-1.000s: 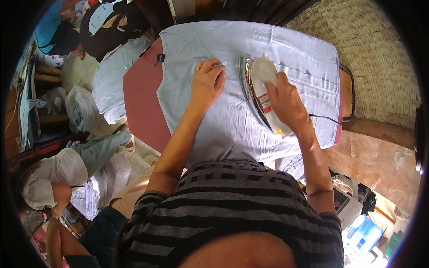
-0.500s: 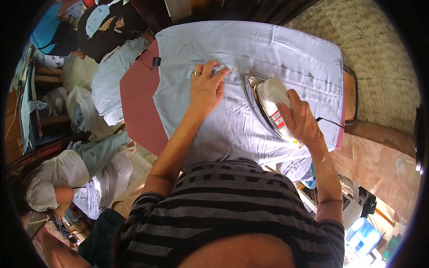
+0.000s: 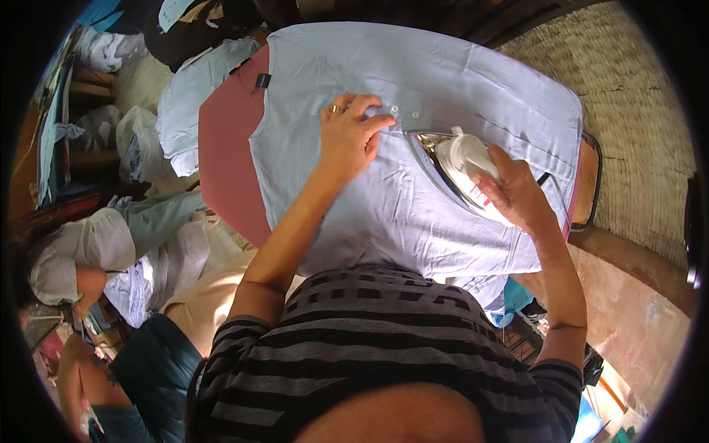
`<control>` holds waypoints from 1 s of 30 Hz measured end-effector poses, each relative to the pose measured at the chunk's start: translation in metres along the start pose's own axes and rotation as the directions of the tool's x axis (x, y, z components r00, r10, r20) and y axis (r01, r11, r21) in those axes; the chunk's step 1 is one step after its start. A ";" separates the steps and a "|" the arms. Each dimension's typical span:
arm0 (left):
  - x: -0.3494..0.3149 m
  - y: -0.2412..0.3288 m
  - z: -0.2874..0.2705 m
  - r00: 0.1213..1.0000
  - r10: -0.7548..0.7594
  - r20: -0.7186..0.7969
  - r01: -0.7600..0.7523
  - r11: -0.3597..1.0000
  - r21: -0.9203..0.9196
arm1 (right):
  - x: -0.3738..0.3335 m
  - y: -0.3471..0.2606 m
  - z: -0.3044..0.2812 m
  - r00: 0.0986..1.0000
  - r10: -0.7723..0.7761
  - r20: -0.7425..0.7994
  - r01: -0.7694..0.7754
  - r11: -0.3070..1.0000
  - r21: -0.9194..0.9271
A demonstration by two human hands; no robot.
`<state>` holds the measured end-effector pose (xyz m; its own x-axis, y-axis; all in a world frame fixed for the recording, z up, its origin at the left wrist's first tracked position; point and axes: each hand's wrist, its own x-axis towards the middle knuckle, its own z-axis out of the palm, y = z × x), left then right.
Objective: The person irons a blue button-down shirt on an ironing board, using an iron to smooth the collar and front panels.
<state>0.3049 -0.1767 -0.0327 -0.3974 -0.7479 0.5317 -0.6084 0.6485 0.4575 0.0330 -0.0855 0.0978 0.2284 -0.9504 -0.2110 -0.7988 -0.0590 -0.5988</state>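
A light blue buttoned garment (image 3: pixel 317 199) is spread over a dark pink ironing board (image 3: pixel 227 148), its neck opening toward the left end. My right hand (image 3: pixel 521 193) grips the handle of a white clothes iron (image 3: pixel 459 156). The soleplate rests on the garment, its metal tip pointing up and left, just below the row of small white buttons (image 3: pixel 415 114). My left hand (image 3: pixel 351 136), a ring on one finger, touches the cloth at the button strip with thumb and forefinger apart. A dark label (image 3: pixel 262 80) lies at the neckline.
More light blue clothing (image 3: pixel 181 136) is heaped beyond the board's left end, near a clear plastic bag (image 3: pixel 140 144). Two people are at the lower left, one in a white top (image 3: pixel 103 240). A woven mat wall (image 3: pixel 628 125) stands at right. The iron's cord (image 3: pixel 565 196) trails right.
The iron in my right hand has shifted slightly right and turned a little. My left hand remains at the button strip. The whole view has tilted slightly.
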 end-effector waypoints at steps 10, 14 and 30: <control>-0.007 0.024 0.017 0.993 0.057 -0.103 -0.056 0.998 0.017 | -0.029 0.047 -0.024 0.998 -0.054 0.019 0.055 0.998 -0.043; -0.014 0.021 0.016 0.993 0.044 -0.107 -0.047 0.999 -0.026 | -0.030 0.044 -0.036 0.994 0.075 0.086 -0.077 0.997 0.028; -0.029 0.033 0.014 0.984 -0.057 -0.170 0.043 0.995 -0.085 | 0.011 -0.014 -0.005 0.994 0.097 0.044 -0.101 0.988 0.119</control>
<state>0.2868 -0.1358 -0.0434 -0.2397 -0.7484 0.6184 -0.5639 0.6258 0.5388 0.0440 -0.0964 0.1073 0.1744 -0.9373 -0.3017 -0.7456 0.0744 -0.6622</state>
